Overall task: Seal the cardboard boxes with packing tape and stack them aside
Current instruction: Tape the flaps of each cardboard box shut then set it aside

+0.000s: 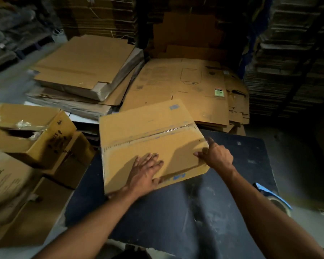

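A closed cardboard box [150, 139] lies on the far left part of a dark worktop [204, 212], its top seam running left to right under a strip of clear tape [157, 132]. The left hand [145, 174] lies flat on the box's near flap, fingers spread and straight, pressing down. The right hand [216, 155] is at the box's right edge with its fingers curled over that edge and one finger pointing up along the side; it seems to grip the flap, though the hold itself is partly hidden.

The worktop is black, scuffed and streaked with pale dust, with a chipped near edge. On its right edge sits a tape roll with a blue strip [275, 199], only partly in view.

To the left, on the floor, stand several open and printed cartons [32, 135]. Beyond the box, flattened cardboard sheets [185, 85] lie spread out, and a thicker pile of folded cartons [82, 68] sits far left. The far wall and right side are lined with tall stacks of flat cardboard [288, 53] in dim light.
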Demonstrator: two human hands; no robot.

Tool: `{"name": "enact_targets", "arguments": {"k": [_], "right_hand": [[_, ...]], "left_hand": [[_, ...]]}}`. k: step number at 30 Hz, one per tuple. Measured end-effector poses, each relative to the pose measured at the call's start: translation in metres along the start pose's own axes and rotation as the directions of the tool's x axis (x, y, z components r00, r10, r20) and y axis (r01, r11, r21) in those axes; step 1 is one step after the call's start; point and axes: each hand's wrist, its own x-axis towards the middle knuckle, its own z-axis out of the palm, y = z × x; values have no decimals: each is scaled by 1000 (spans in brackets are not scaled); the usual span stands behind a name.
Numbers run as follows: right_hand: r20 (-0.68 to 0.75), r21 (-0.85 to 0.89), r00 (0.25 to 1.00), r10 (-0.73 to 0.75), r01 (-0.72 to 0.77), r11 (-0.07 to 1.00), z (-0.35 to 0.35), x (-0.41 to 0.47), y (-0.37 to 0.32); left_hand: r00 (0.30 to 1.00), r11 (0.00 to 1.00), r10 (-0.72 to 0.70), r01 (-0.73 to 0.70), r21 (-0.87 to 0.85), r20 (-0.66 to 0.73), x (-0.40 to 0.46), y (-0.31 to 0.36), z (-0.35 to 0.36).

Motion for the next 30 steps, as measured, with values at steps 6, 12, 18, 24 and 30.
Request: {"name": "enact_targets", "arguments": {"k": [6,12,18,24,30], "right_hand": [[86,-64,977,-195,201,978,39,-71,-39],[179,172,859,-479,452,875,74,-120,-109],[-220,276,963,-158,217,936,36,-81,-69],[97,219,984,149,-167,961,18,-24,19],[13,252,995,98,-98,963,37,-58,58]], "left_hand": [[996,996,-68,64,62,62,36,-59,-50],[973,973,-230,230,-22,17,56,-94,-55],[938,920,-344,330,-213,-33,7,-73,-25],[856,762,-517,460,-456,0,-26,-40,4],[869,821,-487,491,-292,90,-11,-31,-10]]}}
